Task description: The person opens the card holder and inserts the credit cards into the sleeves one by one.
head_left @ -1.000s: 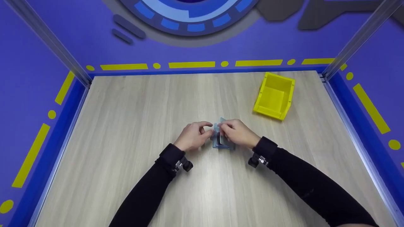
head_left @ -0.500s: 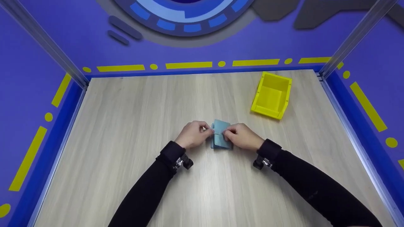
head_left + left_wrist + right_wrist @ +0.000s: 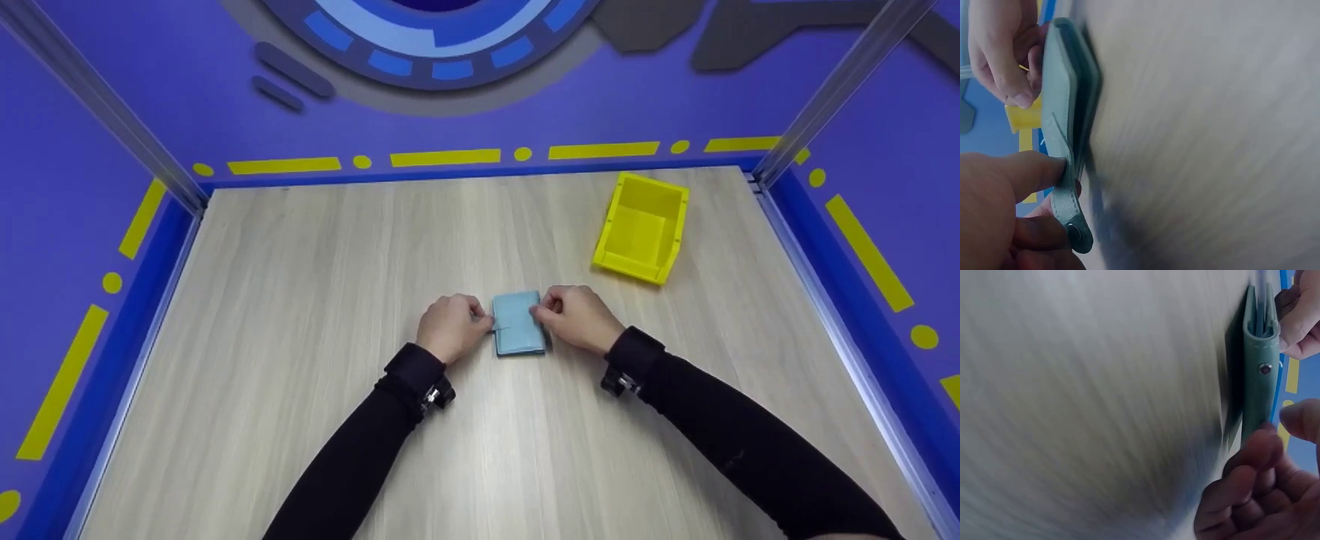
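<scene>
A light blue-green wallet [image 3: 519,322] lies folded on the wooden table, a narrow snap strap [image 3: 1067,205] sticking out from its left side. The left hand [image 3: 453,327] pinches this strap between thumb and fingers, with the round snap showing at its tip. At the opposite side, the right hand [image 3: 579,316] has its fingertips right at the wallet's spine. A gap shows between its thumb and forefinger in the right wrist view, where the spine carries a metal snap stud [image 3: 1265,368]. Inner layers show at the wallet's end.
Behind the right hand stands a yellow bin [image 3: 643,229] on the table [image 3: 330,262]. Blue panels with yellow markings border the table at the back and both sides, joined by metal corner posts [image 3: 832,94].
The wallet's raised cover has been folded over to the left and now lies flat over its inside. The left hand has taken hold of the strap; the right hand has drawn back to the spine.
</scene>
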`<move>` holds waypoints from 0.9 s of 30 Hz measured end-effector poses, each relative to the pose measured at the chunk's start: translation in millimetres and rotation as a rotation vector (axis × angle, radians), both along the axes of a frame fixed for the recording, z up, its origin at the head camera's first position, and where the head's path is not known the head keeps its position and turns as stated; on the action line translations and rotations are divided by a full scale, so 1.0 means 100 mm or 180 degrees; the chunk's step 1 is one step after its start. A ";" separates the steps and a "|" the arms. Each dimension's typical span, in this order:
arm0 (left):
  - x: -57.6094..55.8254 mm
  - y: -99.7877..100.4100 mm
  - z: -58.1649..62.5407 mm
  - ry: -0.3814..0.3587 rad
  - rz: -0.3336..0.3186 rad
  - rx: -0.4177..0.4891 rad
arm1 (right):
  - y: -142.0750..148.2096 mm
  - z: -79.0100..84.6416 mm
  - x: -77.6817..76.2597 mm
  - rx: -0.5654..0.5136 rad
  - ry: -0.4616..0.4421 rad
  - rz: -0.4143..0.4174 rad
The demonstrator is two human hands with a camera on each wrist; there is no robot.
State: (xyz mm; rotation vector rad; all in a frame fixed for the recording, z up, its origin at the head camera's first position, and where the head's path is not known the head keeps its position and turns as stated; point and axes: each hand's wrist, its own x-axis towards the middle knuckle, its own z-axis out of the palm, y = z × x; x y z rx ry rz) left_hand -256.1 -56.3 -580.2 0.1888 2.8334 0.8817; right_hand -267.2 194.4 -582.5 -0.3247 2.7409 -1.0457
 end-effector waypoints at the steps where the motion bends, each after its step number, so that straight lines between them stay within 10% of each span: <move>1: 0.01 0.00 -0.01 0.0018 0.0018 -0.0009 | -0.01 0.00 -0.01 0.0056 -0.0001 -0.0020; 12: 0.07 0.02 -0.06 0.0009 0.0052 0.0039 | -0.07 0.05 -0.09 -0.0290 -0.0727 -0.0191; 27: 0.09 -0.07 -0.07 0.0005 0.0113 0.0199 | 0.03 0.44 -0.17 -0.0478 -0.0249 -0.0221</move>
